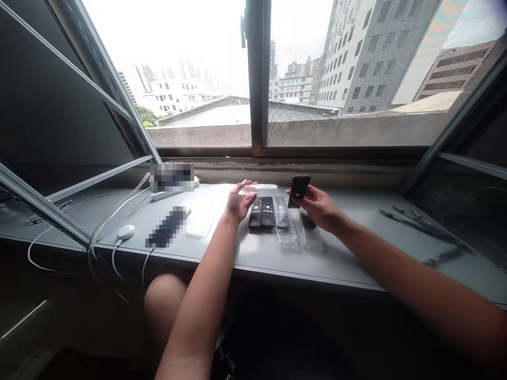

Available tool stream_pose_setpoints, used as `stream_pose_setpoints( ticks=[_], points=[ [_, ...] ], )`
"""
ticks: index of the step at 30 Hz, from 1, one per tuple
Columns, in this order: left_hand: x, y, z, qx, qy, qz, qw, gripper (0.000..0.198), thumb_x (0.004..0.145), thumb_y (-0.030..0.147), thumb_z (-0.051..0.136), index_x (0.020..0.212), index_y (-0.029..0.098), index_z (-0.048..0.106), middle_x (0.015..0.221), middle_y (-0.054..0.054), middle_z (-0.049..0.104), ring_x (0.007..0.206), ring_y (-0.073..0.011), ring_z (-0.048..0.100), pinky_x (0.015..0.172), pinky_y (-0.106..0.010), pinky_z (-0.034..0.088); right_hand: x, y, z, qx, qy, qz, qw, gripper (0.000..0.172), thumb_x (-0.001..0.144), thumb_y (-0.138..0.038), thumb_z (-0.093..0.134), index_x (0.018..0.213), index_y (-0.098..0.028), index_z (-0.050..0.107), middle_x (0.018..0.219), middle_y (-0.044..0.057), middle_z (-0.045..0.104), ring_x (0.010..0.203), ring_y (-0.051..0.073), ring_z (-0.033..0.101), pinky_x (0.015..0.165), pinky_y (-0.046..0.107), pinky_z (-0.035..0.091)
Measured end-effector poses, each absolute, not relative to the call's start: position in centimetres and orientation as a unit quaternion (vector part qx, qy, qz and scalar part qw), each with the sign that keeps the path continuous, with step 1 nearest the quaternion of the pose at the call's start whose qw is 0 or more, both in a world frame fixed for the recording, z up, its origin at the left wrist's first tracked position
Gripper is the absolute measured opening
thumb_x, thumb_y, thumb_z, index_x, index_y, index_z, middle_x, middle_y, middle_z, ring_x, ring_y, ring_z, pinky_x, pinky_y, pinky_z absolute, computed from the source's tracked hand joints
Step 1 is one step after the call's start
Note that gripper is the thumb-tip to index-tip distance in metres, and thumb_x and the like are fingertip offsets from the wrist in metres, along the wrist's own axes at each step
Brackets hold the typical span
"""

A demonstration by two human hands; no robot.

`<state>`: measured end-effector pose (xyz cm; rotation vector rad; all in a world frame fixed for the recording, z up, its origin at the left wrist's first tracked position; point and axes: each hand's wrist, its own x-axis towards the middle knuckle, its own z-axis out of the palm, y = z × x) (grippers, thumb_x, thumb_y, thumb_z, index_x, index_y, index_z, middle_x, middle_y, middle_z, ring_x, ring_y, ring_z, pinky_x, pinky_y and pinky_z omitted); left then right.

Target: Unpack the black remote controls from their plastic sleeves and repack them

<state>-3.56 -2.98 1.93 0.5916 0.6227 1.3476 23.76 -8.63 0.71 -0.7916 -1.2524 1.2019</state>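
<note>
The right hand [317, 207] pinches a small black device [299, 190] between thumb and fingers, raised above the worktop [344, 256]. The left hand [240, 200] is spread open, palm up, just left of two black remote controls [261, 212] lying side by side, with clear plastic bags [285, 229] on their right.

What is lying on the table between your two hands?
In the head view, two black remote controls and a clear plastic bag lie between the left hand and the right hand, which holds a small black gadget.
</note>
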Motion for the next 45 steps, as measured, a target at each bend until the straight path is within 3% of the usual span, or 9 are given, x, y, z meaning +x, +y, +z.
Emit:
stream_pose_setpoints(
  ticks=[6, 15, 20, 24, 28, 31, 36, 42, 45],
  points=[
    [-3.5, -3.2, 2.1, 0.267, 0.284, 0.604, 0.695, 0.025, 0.092, 0.027, 0.081, 0.111, 0.015, 0.069, 0.126, -0.015, 0.076, 0.087, -0.0161, 0.077, 0.068, -0.021, 0.066, 23.7, -8.7, 0.7, -0.319, -0.610, 0.419, 0.592, 0.037, 0.073, -0.049, 0.102, 0.094, -0.028, 0.081, 0.158, 0.006, 0.065, 0.155, 0.031, 0.051, 0.131, 0.046, 0.037],
    [-3.6, -3.0, 1.9, 0.268, 0.276, 0.604, 0.698, 0.026, 0.092, 0.028, 0.082, 0.112, 0.016, 0.070, 0.124, -0.015, 0.077, 0.087, -0.0169, 0.077, 0.068, -0.022, 0.067, 23.1, -9.8, 1.6, -0.320, -0.616, 0.432, 0.576, 0.038, 0.070, -0.049, 0.104, 0.093, -0.028, 0.082, 0.137, 0.008, 0.078, 0.151, 0.030, 0.055, 0.129, 0.047, 0.041],
    [-3.5, -3.1, 2.0, 0.266, 0.279, 0.604, 0.697, 0.028, 0.091, 0.027, 0.082, 0.113, 0.015, 0.069, 0.125, -0.015, 0.076, 0.086, -0.0162, 0.077, 0.068, -0.022, 0.066, 23.2, -9.7, 1.3, -0.336, -0.614, 0.438, 0.564, 0.041, 0.079, -0.053, 0.098, 0.106, -0.027, 0.082, 0.133, 0.008, 0.079, 0.135, 0.030, 0.068, 0.120, 0.048, 0.050],
    [-3.5, -3.4, 2.2, 0.266, 0.282, 0.603, 0.697, 0.027, 0.092, 0.027, 0.080, 0.113, 0.015, 0.069, 0.126, -0.015, 0.076, 0.087, -0.0163, 0.077, 0.069, -0.022, 0.067, 23.2, -9.3, 0.9, -0.353, -0.555, 0.487, 0.574, 0.046, 0.078, -0.054, 0.098, 0.111, -0.027, 0.081, 0.110, 0.004, 0.082, 0.111, 0.026, 0.077, 0.102, 0.040, 0.064],
    [-3.6, -3.2, 2.0, 0.267, 0.278, 0.603, 0.699, 0.026, 0.093, 0.028, 0.080, 0.112, 0.015, 0.069, 0.125, -0.015, 0.077, 0.083, -0.0152, 0.076, 0.068, -0.022, 0.067, 23.3, -9.1, 1.2, -0.352, -0.461, 0.574, 0.578, 0.030, 0.094, -0.048, 0.087, 0.097, -0.021, 0.074, 0.091, 0.004, 0.077, 0.077, 0.020, 0.078, 0.083, 0.040, 0.074],
    [-3.7, -3.0, 1.9, 0.266, 0.275, 0.603, 0.700, 0.029, 0.092, 0.028, 0.081, 0.115, 0.016, 0.069, 0.123, -0.014, 0.077, 0.082, -0.0151, 0.077, 0.068, -0.022, 0.067, 23.4, -9.2, 1.6, -0.355, -0.414, 0.606, 0.579, 0.019, 0.103, -0.034, 0.078, 0.094, -0.019, 0.070, 0.087, 0.007, 0.075, 0.068, 0.019, 0.076, 0.078, 0.040, 0.076],
    [-3.6, -3.2, 2.1, 0.261, 0.279, 0.604, 0.699, 0.028, 0.093, 0.027, 0.080, 0.116, 0.016, 0.068, 0.121, -0.015, 0.078, 0.081, -0.0150, 0.077, 0.067, -0.021, 0.067, 23.5, -9.2, 1.6, -0.351, -0.422, 0.603, 0.578, 0.015, 0.095, -0.025, 0.087, 0.095, -0.018, 0.073, 0.092, 0.008, 0.078, 0.078, 0.021, 0.081, 0.083, 0.040, 0.075],
    [-3.6, -3.1, 2.0, 0.259, 0.280, 0.605, 0.698, 0.034, 0.090, 0.028, 0.083, 0.120, 0.018, 0.068, 0.122, -0.014, 0.078, 0.083, -0.0158, 0.077, 0.067, -0.022, 0.067, 23.1, -9.3, 1.2, -0.354, -0.501, 0.551, 0.566, 0.043, 0.072, -0.033, 0.105, 0.107, -0.024, 0.082, 0.113, 0.006, 0.083, 0.110, 0.026, 0.079, 0.103, 0.040, 0.065],
    [-3.6, -3.1, 2.0, 0.265, 0.280, 0.604, 0.697, 0.030, 0.091, 0.028, 0.081, 0.116, 0.017, 0.069, 0.123, -0.014, 0.077, 0.083, -0.0155, 0.077, 0.068, -0.022, 0.067, 23.2, -9.6, 1.3, -0.359, -0.538, 0.502, 0.574, 0.046, 0.068, -0.040, 0.106, 0.107, -0.026, 0.085, 0.119, 0.006, 0.083, 0.121, 0.029, 0.075, 0.113, 0.045, 0.058]
  ],
)
